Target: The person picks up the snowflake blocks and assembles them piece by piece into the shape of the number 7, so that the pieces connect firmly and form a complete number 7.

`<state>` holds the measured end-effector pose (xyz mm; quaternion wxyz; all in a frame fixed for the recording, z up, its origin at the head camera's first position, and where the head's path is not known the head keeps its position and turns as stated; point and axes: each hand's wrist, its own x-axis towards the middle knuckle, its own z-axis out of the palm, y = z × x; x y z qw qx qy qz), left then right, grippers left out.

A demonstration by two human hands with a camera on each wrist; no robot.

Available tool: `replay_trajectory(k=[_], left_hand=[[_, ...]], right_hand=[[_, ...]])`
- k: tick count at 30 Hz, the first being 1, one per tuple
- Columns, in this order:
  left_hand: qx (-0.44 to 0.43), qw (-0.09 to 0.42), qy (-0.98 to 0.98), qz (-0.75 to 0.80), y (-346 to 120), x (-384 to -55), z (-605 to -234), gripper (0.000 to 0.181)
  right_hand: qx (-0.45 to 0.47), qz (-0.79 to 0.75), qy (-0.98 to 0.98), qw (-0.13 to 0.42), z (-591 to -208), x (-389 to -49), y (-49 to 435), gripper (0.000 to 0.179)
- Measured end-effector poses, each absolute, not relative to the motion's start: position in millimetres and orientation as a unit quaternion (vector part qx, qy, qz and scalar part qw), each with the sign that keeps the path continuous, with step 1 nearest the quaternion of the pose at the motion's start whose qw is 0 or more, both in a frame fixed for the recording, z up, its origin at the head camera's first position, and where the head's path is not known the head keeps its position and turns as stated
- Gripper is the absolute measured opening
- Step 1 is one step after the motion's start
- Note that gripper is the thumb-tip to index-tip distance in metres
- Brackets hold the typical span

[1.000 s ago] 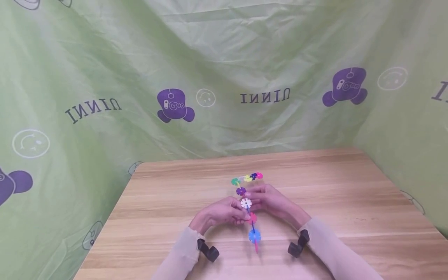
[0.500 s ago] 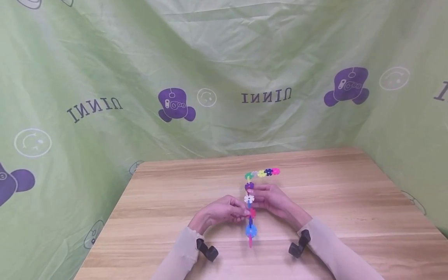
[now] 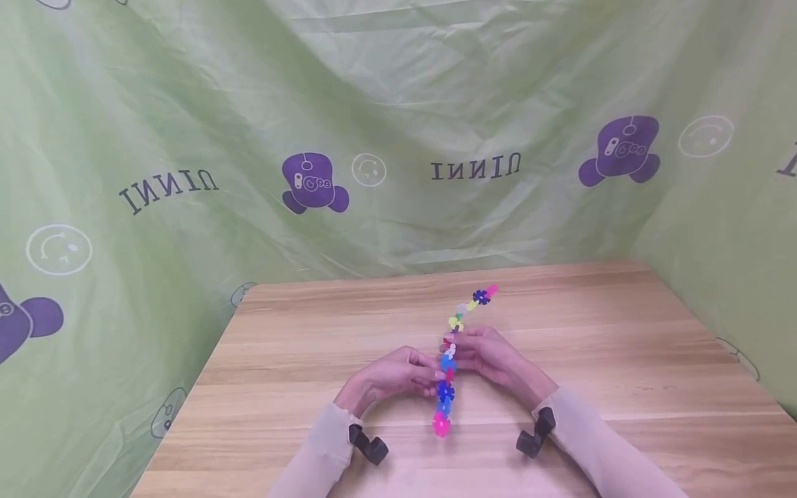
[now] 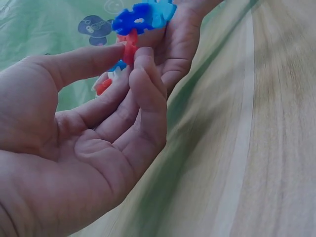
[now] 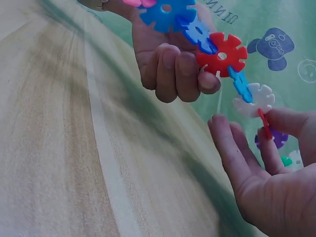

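A chain of notched plastic snowflake discs runs between both hands, held above the table. My left hand (image 3: 398, 373) pinches a red disc (image 5: 229, 55) between thumb and fingers, near the chain's closer end. My right hand (image 3: 488, 354) pinches a second red disc (image 5: 264, 123), beside a white disc (image 5: 257, 100). Toward me the chain ends in a dark blue disc (image 3: 445, 391), a light blue one and a pink disc (image 3: 441, 425). Beyond the right hand, yellow, green and pale discs lead to a navy disc (image 3: 481, 297) and a pink tip (image 3: 492, 289). Fingers partly hide the middle.
The wood-grain table (image 3: 299, 325) spreads under both arms. Behind it and at both sides hangs a green printed curtain (image 3: 398, 228). A black wrist mount (image 3: 369, 444) sits on the left sleeve, and another black mount (image 3: 535, 434) on the right.
The chain has turned in the fingers, so different discs face up. Its far end has swung to the right and away, its near end slightly left. Both hands stay in nearly the same place.
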<state>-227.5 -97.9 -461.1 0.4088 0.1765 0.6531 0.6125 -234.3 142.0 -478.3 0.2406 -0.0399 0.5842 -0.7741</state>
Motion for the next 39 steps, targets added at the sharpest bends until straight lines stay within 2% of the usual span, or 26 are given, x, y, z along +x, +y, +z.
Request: replay_trajectory(k=[2,6,11,16,21,26,34,39], left_hand=[[0.172,0.408,0.651,0.616,-97,-227,-461,0.025],[0.167,0.405,0.653,0.617,-96,-227,-461,0.015],[0.171,0.404,0.657,0.614,-95,-227,-460,0.023],[0.167,0.399,0.661,0.613,-95,-227,-456,0.017],[0.174,0.376,0.686,0.598,-95,-229,-453,0.026],[0.149,0.333,0.726,0.583,-100,-239,-446,0.028],[0.053,0.226,0.751,0.618,-104,-265,-419,0.036],[0.024,0.161,0.740,0.653,-99,-279,-409,0.039]], right_hand=[[-0.038,-0.771,0.588,0.242,-478,-234,142,0.027],[-0.033,-0.774,0.585,0.238,-477,-232,140,0.024],[-0.021,-0.774,0.589,0.230,-474,-231,139,0.018],[-0.017,-0.774,0.589,0.231,-472,-230,139,0.016],[-0.028,-0.774,0.588,0.232,-471,-231,141,0.010],[-0.035,-0.768,0.594,0.237,-469,-232,143,0.012],[-0.047,-0.728,0.642,0.236,-464,-228,146,0.020],[-0.056,-0.701,0.675,0.225,-463,-225,143,0.021]])
